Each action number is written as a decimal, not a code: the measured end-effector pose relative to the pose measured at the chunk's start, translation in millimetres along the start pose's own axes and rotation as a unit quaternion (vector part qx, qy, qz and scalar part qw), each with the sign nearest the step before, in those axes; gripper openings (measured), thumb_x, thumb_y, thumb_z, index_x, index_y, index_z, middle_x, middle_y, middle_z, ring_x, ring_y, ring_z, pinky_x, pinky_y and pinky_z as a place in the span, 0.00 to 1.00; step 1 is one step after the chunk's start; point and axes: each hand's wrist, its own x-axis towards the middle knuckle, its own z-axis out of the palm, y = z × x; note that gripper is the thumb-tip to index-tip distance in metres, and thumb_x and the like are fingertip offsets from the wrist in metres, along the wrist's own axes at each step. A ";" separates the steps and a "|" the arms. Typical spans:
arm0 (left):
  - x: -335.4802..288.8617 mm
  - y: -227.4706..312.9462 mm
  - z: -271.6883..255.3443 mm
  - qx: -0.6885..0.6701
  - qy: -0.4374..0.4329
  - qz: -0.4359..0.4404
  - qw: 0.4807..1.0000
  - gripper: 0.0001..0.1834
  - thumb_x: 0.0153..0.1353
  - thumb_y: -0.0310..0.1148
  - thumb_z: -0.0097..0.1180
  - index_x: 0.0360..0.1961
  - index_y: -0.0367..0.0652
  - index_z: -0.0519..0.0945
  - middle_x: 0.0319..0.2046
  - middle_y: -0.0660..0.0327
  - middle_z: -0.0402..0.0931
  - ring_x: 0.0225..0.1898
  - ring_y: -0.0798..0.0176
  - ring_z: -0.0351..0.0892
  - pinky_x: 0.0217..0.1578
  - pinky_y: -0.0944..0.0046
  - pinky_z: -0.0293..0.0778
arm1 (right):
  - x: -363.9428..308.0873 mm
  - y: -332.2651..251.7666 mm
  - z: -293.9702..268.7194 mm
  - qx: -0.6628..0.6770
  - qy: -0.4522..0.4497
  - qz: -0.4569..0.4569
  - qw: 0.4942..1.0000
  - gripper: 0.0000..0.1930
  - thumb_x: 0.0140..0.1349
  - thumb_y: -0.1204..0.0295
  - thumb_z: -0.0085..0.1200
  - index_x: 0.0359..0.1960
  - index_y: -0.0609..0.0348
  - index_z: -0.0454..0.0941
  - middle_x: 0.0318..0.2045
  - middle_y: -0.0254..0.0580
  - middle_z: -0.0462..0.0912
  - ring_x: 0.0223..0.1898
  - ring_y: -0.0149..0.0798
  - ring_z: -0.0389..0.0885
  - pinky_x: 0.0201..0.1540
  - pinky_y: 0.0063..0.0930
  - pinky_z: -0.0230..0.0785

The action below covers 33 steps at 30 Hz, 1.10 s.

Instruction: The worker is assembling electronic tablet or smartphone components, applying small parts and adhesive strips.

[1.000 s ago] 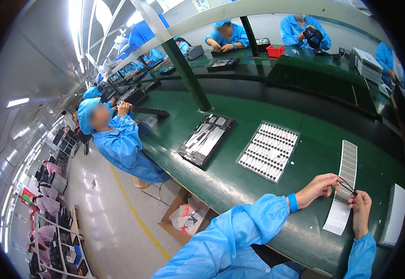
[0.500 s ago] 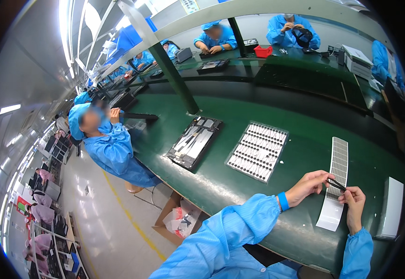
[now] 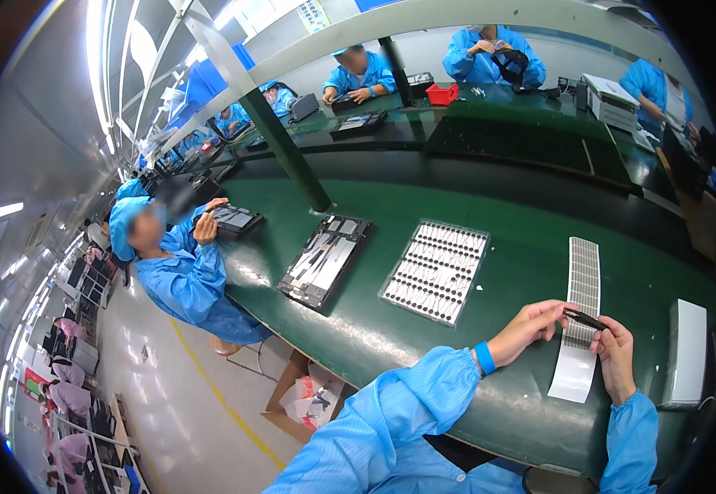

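Observation:
Black tweezers (image 3: 586, 319) are pinched between the thumb and fingers of my right hand (image 3: 618, 352). My left hand (image 3: 529, 331) is closed at the other end of the tweezers, its fingertips together; anything small between them is hidden. Under both hands lies a long white sheet of small grey stickers (image 3: 574, 375), whose lower part is bare. To its left is a clear tray (image 3: 436, 272) with rows of small black round parts on thin wires. Farther left sits an opened flat device (image 3: 325, 262) with silver parts inside a black frame.
A white stack or box (image 3: 687, 354) stands at the right of the green bench (image 3: 506, 346). A green post (image 3: 284, 148) rises behind the device. On the left a co-worker (image 3: 177, 272) handles a dark device. Below the bench edge is a cardboard box (image 3: 288, 412) with plastic bags.
The view has shifted slightly, moving the bench things leftward. The tweezers' prongs looked spread before and now appear closer together. The co-worker on the left has tilted the dark device lower.

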 end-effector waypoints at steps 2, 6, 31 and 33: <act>1.6 0.9 -0.9 -0.013 0.023 0.017 1.000 0.24 0.71 0.45 0.48 0.61 0.42 0.73 0.37 0.69 0.71 0.30 0.79 0.63 0.38 0.79 0.63 | -1.7 -1.0 1.1 -0.011 -0.002 0.000 1.000 0.15 0.69 0.64 0.52 0.48 0.64 0.76 0.29 0.35 0.79 0.25 0.26 0.77 0.29 0.16 0.71; 0.4 -1.5 -1.8 -0.009 0.014 0.007 1.000 0.24 0.69 0.43 0.50 0.61 0.41 0.72 0.41 0.70 0.73 0.31 0.78 0.63 0.39 0.78 0.64 | -0.3 2.9 -5.1 -0.023 -0.017 0.001 1.000 0.15 0.69 0.62 0.52 0.43 0.64 0.77 0.26 0.36 0.79 0.22 0.27 0.77 0.28 0.18 0.71; -1.3 3.8 4.3 -0.006 -0.091 -0.006 0.996 0.25 0.68 0.44 0.52 0.59 0.39 0.73 0.39 0.70 0.71 0.33 0.78 0.63 0.41 0.78 0.63 | -5.8 5.5 1.4 -0.115 -0.037 -0.051 0.991 0.27 0.72 0.47 0.37 0.22 0.55 0.63 0.11 0.36 0.69 0.12 0.29 0.70 0.16 0.22 0.64; -3.0 1.9 5.6 -0.007 -0.092 -0.010 0.996 0.25 0.68 0.44 0.52 0.60 0.39 0.72 0.39 0.70 0.71 0.33 0.78 0.63 0.41 0.78 0.63 | -8.4 6.5 -1.7 -0.116 -0.051 -0.051 0.991 0.27 0.73 0.48 0.36 0.21 0.55 0.63 0.11 0.37 0.69 0.12 0.29 0.70 0.16 0.22 0.63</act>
